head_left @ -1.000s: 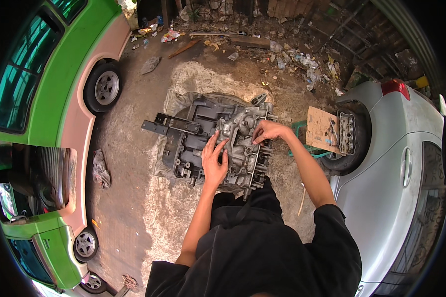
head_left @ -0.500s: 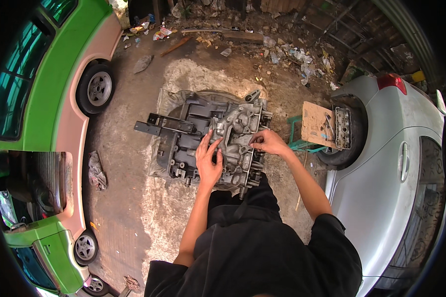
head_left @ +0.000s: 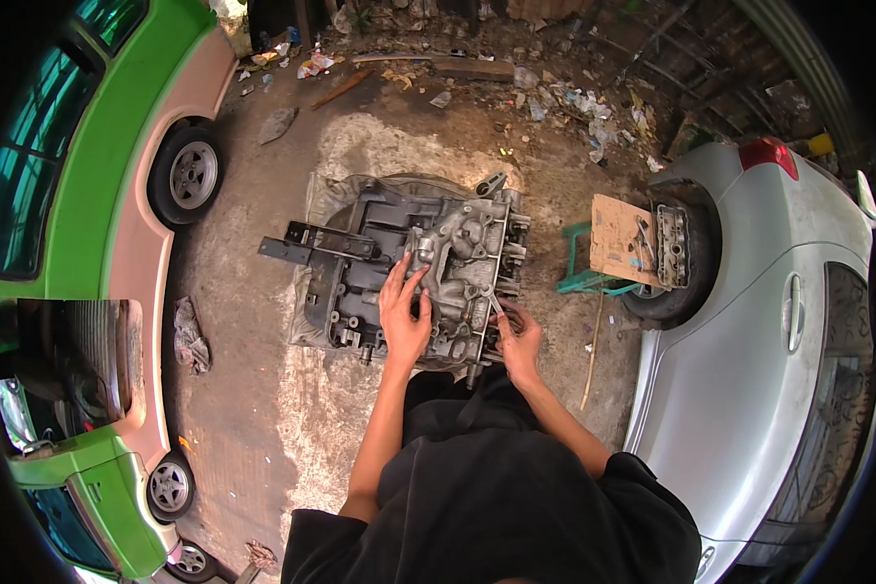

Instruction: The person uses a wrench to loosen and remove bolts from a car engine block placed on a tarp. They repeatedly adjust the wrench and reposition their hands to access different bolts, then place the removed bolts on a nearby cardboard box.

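A grey metal engine (head_left: 462, 238) lies in front of me on the ground, over a crumpled sheet (head_left: 307, 311). My left hand (head_left: 406, 316) rests on the engine's upper face with its fingers stretched and spread, and it holds nothing. Near the engine's right edge, my right hand (head_left: 519, 341) is closed on a small silver wrench (head_left: 496, 304). The wrench's far end meets the engine casting; whether it sits on a bolt is too small to tell. A dark bracket (head_left: 307, 243) sticks out from the engine's left side.
To the right, a teal stool (head_left: 574, 268) carries a brown board (head_left: 618, 234) with small tools, beside a metal engine part (head_left: 672, 248). A silver car (head_left: 759, 292) stands at the right, a green and pink vehicle (head_left: 138, 224) at the left. Litter (head_left: 594, 112) lies along the back.
My right hand has moved toward me along the engine's right edge and turned, and the wrench now shows clearly in it. The left hand has stayed almost in place.
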Tool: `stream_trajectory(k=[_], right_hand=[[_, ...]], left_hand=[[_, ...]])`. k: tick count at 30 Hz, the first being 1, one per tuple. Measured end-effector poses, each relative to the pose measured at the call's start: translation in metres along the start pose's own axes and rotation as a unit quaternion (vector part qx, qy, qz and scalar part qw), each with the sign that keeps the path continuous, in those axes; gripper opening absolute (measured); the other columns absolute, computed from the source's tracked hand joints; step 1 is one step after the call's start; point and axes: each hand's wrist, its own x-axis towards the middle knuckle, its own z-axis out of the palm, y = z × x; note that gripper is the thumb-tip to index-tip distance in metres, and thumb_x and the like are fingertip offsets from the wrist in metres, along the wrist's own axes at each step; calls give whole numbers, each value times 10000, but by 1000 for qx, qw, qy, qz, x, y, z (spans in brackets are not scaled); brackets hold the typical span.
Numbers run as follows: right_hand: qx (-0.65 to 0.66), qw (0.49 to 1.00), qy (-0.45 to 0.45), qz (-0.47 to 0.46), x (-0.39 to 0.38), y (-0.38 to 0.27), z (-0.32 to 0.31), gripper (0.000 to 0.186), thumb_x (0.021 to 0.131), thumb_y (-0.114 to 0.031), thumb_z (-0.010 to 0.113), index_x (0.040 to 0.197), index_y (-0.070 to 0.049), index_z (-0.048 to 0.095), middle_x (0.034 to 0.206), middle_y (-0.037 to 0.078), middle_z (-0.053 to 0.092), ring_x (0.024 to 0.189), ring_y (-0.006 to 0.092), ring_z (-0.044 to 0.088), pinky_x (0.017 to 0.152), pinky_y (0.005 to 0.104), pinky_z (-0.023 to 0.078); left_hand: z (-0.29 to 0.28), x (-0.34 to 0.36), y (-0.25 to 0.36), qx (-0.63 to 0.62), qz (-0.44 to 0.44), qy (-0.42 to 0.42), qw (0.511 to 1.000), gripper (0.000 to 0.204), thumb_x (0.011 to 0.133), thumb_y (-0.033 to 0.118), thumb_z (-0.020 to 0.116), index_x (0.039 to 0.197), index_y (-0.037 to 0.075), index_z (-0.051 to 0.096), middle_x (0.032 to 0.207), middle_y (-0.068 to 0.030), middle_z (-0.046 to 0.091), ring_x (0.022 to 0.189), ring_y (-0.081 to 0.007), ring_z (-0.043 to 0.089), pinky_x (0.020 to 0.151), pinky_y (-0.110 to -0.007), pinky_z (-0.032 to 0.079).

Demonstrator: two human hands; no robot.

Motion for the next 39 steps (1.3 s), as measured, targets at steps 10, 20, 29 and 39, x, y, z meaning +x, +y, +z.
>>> stream_trajectory(k=[10,20,29,39], right_hand=[[-264,925,-255,-101,108,-60,-40,162,929,-101,755,1026,23,792,811,89,768,732,139,719,685,322,549],[-334,827,-444,-83,167,-97,-17,170,904,-100,772,1031,3,821,841,96,781,748,151,730,718,332,562],[-428,738,-514,-87,198,-119,6,203,885,-172,787,1020,-30,840,845,58,793,684,124,670,610,316,499],[-497,666,-555,-37,217,-124,40,215,866,-190,791,1057,-115,857,795,6,787,523,66,491,447,295,350]], left_hand=[[2,-2,-3,-3,3,1,1000,360,1016,177,611,1366,136,684,1605,-87,515,1469,-338,473,1201,-482,347],[2,-1,-3,0,4,2,1000,355,1031,201,596,1369,134,681,1597,-92,522,1461,-358,481,1197,-490,356],[1,-1,-1,4,1,2,1000,354,1004,154,619,1348,128,693,1589,-115,530,1462,-356,487,1195,-488,372],[-1,0,0,2,0,-4,1000,353,1001,145,612,1344,124,696,1589,-119,530,1468,-362,478,1203,-489,363]])
